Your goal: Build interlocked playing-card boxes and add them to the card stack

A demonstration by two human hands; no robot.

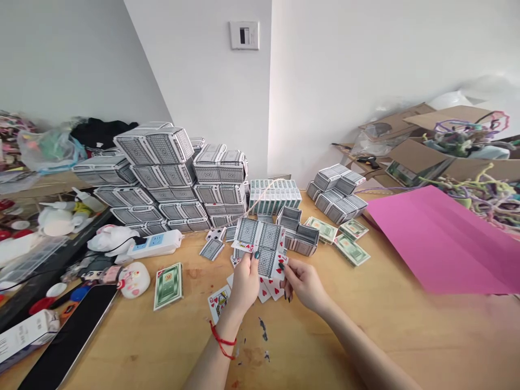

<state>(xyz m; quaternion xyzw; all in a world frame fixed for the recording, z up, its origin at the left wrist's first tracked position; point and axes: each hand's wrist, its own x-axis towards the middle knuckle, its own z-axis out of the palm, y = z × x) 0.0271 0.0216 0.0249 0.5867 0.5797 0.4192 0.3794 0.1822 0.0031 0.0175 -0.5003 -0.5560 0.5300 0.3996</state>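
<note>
Both hands hold playing cards [270, 235] that are joined or overlapped, patterned backs mostly facing me, with some red heart faces showing at the edges. My left hand [246, 279] pinches their lower left part, thumb on top. At the lower right corner, my right hand [303, 283] grips a card with red hearts. Beneath the hands, loose cards lie face up on the table, among them a queen [219, 300]. Just behind are small open boxes folded from cards [305, 238] and a few folded card pieces [212, 249].
Stacked card blocks [162, 173] rise at the back left, with a smaller stack [339, 189] at the back right. Green card packs [168, 286] lie on the table [390, 336]. A pink sheet [442, 238] covers the right side. A power strip [156, 245] and phone [69, 336] are left.
</note>
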